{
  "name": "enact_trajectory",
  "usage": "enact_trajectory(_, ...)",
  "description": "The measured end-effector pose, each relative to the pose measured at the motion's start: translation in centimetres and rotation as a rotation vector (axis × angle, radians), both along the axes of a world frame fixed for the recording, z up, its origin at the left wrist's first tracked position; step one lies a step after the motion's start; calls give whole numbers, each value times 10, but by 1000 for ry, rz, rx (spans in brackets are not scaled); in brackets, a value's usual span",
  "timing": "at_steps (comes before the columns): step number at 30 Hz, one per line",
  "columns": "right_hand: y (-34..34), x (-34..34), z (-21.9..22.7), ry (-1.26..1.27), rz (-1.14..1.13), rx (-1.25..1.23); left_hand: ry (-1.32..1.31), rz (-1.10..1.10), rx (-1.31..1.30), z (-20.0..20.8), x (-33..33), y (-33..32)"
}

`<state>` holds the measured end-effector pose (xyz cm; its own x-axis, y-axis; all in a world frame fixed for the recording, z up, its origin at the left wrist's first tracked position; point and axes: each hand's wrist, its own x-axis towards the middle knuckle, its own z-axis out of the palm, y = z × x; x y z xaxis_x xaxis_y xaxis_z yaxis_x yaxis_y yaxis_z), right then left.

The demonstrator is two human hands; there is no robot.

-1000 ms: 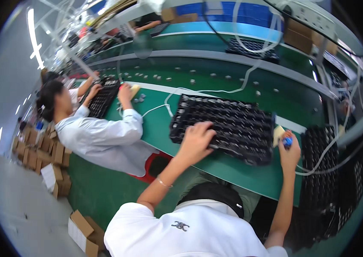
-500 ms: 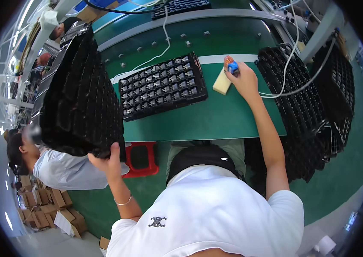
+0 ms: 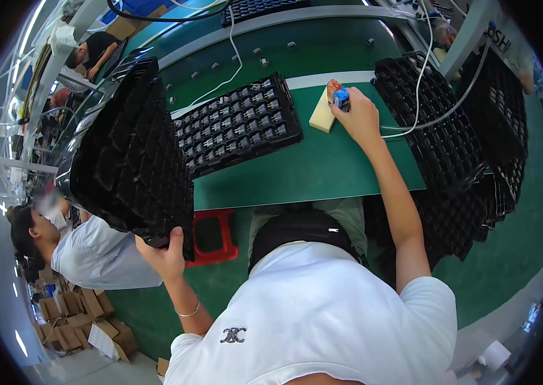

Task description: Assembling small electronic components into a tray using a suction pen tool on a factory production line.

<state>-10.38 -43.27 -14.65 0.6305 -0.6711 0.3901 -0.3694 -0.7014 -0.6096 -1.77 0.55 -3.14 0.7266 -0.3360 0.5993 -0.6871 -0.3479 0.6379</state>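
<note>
Left hand (image 3: 163,258): fingers clamping compartment tray (image 3: 129,154) by lower corner.
Right hand (image 3: 359,117): fingers clamping blue object (image 3: 341,97), near far edge of tabletop (image 3: 271,176).

A workbench (image 3: 271,176), black trays (image 3: 133,154) and boxes (image 3: 69,337) (cardboard) mark a factory.
</note>
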Motion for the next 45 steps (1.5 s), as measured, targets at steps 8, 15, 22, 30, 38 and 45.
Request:
enact_trajectory(8, 1, 0, 1, -18, 1, 6, 60, -9, -13, -3, 2, -10)
enact_trajectory(15, 3, 0, 7, 15, -11, 22, 67, -49, -5, -3, -1, -16)
enact_trajectory(22, 6, 5, 6, 7, -18, -10, 90, -84, -11, -5, 3, -21)
enact_trajectory(30, 3, 10, 7, 25, -36, -11, 148, -106, -42, -9, 4, -26)
enact_trajectory(38, 5, 9, 5, 24, -34, -18, 163, -128, -18, -20, 11, -22)
enact_trajectory(45, 11, 6, 4, 24, -22, -21, 155, -138, -67, -17, 8, -31)
